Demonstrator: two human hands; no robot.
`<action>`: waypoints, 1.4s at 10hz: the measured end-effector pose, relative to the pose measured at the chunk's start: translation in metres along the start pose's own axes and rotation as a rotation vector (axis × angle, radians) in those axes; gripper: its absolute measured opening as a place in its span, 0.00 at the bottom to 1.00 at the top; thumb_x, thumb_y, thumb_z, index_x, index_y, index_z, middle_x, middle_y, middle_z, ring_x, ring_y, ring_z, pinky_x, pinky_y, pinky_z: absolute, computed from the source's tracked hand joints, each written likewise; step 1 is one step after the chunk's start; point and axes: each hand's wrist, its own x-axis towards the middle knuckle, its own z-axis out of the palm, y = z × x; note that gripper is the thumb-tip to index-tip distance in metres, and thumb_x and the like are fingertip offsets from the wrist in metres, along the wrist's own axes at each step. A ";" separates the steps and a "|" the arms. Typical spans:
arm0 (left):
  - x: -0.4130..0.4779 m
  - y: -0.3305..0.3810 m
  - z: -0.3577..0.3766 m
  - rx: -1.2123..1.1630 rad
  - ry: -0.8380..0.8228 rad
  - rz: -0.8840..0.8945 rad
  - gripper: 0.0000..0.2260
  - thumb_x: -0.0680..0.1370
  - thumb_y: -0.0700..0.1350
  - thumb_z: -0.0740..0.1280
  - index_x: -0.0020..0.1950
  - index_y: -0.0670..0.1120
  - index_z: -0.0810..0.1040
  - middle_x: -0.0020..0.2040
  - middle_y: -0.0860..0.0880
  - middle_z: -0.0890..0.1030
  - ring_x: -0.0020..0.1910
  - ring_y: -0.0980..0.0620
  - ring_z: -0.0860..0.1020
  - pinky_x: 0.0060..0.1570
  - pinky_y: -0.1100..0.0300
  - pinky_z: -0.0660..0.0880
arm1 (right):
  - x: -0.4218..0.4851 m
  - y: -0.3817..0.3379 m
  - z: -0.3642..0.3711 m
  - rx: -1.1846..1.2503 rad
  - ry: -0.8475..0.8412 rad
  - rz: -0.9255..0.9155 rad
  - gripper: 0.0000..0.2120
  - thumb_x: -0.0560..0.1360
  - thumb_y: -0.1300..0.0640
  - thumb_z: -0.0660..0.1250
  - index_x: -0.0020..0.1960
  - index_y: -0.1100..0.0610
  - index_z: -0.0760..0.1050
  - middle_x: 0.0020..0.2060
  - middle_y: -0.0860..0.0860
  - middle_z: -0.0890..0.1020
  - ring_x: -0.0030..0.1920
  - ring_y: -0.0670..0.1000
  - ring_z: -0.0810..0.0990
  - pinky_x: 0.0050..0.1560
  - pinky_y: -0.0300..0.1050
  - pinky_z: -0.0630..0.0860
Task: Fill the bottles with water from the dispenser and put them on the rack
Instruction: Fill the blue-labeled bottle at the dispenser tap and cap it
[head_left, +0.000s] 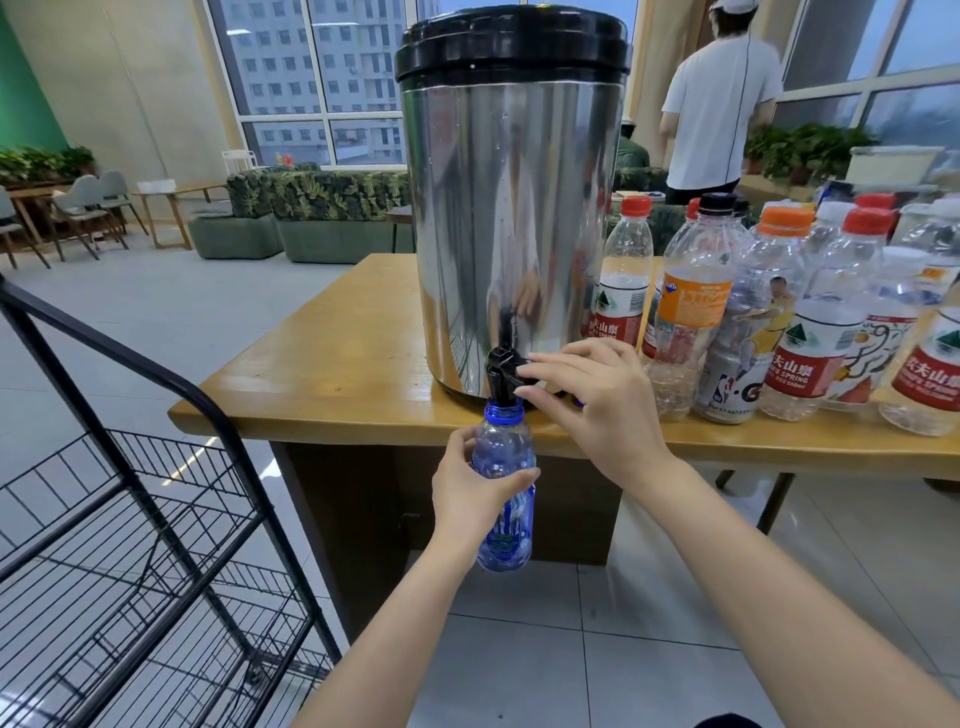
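Fingers of your left hand (467, 499) curl round the blue bottle (501, 447), gripping it upright below the table edge, its open mouth right under the black tap (501, 366). Your right hand (592, 400) pinches the tap's lever. The steel dispenser (511, 208) stands at the front edge of the wooden table (322, 364), with capped bottles (696, 312) crowded to its right. A black wire rack (156, 597) stands on the tiled floor at your left.
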 end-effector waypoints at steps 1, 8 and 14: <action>-0.001 0.000 0.000 0.000 0.005 0.000 0.35 0.66 0.46 0.81 0.68 0.51 0.69 0.64 0.52 0.76 0.59 0.56 0.75 0.64 0.49 0.74 | 0.000 0.000 -0.001 -0.002 -0.003 0.004 0.15 0.77 0.46 0.65 0.55 0.52 0.83 0.51 0.48 0.85 0.51 0.50 0.79 0.57 0.51 0.70; -0.002 0.002 0.002 0.001 0.013 -0.009 0.36 0.65 0.46 0.81 0.69 0.51 0.68 0.65 0.51 0.76 0.57 0.58 0.72 0.64 0.50 0.73 | 0.001 0.000 -0.001 0.033 -0.018 0.017 0.15 0.76 0.45 0.64 0.55 0.52 0.83 0.51 0.47 0.85 0.51 0.48 0.80 0.58 0.50 0.70; -0.003 0.006 0.001 -0.009 0.019 0.004 0.36 0.65 0.46 0.81 0.68 0.51 0.69 0.65 0.51 0.76 0.57 0.57 0.73 0.64 0.50 0.74 | 0.002 0.000 -0.001 0.044 -0.028 0.015 0.16 0.76 0.44 0.64 0.55 0.52 0.83 0.51 0.47 0.85 0.52 0.47 0.79 0.58 0.48 0.69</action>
